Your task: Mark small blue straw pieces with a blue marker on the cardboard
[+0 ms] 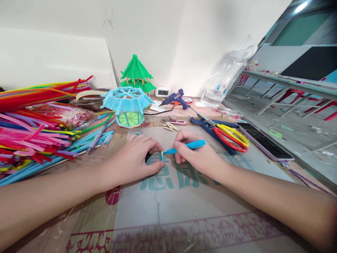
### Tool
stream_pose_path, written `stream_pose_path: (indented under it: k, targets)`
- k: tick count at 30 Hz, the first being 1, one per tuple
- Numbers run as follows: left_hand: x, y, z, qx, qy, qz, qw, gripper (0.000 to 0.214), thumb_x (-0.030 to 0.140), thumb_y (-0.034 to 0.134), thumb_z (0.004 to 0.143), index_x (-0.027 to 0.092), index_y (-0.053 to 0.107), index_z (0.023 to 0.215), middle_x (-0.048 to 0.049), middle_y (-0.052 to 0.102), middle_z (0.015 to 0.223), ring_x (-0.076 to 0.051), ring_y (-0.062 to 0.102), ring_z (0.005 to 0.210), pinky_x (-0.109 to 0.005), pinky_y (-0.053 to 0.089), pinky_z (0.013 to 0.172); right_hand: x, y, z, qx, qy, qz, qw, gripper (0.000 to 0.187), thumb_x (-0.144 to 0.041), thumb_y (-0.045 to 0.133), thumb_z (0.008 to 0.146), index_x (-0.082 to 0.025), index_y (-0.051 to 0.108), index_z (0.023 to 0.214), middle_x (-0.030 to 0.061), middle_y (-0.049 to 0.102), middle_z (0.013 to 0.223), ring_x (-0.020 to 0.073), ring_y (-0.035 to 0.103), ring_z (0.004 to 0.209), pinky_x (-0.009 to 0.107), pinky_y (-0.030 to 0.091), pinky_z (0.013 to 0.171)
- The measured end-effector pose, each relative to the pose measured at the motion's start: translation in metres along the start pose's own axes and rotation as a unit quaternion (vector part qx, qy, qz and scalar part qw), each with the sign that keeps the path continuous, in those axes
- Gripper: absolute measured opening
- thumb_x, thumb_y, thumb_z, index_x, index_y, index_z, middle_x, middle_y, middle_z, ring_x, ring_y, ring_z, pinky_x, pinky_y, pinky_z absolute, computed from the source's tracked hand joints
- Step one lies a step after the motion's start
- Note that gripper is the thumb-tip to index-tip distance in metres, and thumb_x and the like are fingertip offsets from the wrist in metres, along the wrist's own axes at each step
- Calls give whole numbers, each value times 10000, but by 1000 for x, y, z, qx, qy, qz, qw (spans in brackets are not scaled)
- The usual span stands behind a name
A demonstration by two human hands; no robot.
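My left hand (143, 156) pinches a short thin stick (162, 156) between thumb and forefinger, just above the mat. Most of the stick is coloured blue, with a pale part near its top. In my right hand (191, 151) is a blue marker pen (184, 147), its tip touching or almost touching the stick. Beyond my hands lie several short bare wooden sticks (170, 125). A small model pavilion with a light blue pipe-cleaner roof (127, 100) stands past my left hand, and a green-roofed model (136, 72) rises behind it.
Bundles of coloured pipe cleaners (34, 137) cover the left side. A blue glue gun (176, 99), a small digital clock (162, 92) and a clear bottle (222, 80) stand at the back. Red-and-yellow scissors (230, 137), dark blue pliers (210, 131) and a phone (264, 140) lie at right.
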State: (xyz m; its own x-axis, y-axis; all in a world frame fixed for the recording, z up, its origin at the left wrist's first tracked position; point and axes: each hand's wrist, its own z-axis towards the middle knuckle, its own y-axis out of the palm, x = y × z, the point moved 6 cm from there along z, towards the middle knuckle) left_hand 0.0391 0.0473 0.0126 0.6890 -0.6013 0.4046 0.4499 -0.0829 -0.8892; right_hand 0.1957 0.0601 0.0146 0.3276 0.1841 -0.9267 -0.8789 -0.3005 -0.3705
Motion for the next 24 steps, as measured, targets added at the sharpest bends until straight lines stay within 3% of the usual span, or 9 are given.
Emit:
stream_pose_path:
  k: [24]
  targets:
    - [-3, 2, 2, 0, 2, -6, 1000, 295, 433, 669, 834, 207, 646, 1023, -22, 617, 914, -238, 549, 914, -386, 383, 844, 0, 2, 0, -11, 0, 10, 1000, 154, -242, 527, 914, -217, 473, 772, -52, 618, 541, 100, 526, 510, 210, 410, 514]
